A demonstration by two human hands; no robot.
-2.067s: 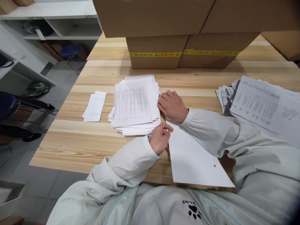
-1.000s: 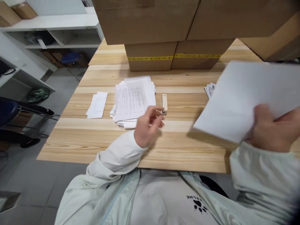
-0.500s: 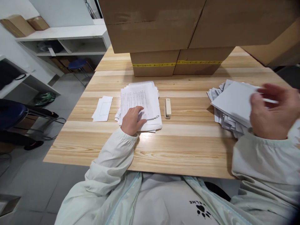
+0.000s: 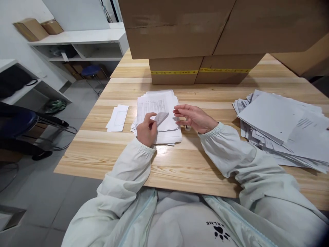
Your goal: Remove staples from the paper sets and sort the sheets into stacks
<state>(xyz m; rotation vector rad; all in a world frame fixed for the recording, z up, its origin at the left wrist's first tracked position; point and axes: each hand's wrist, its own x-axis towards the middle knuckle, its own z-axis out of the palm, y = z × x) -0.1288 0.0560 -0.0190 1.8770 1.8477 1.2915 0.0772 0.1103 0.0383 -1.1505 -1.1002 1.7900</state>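
A stack of printed paper sheets (image 4: 168,137) lies on the table in front of me. At its lower left, my left hand (image 4: 147,129) pinches the top sheet (image 4: 150,104), whose near corner is curled up. My right hand (image 4: 194,117) hovers by the stack's right edge, fingers apart and holding nothing. Beneath that hand a stapler (image 4: 187,127) is mostly hidden. A few small paper slips (image 4: 117,118) lie left of the stack. Over on the right sits a larger, untidy pile of papers (image 4: 272,116).
Large cardboard boxes (image 4: 177,31) are stacked at the back of the wooden table (image 4: 113,154). Left of the table are a white shelf unit (image 4: 84,36), blue stools (image 4: 91,70) and cables on the floor. A person's leg and shoe (image 4: 42,155) show at the far left.
My right hand has moved left from the big paper pile to beside the middle stack, over the stapler. My left hand has lifted and curled the top sheet's corner.
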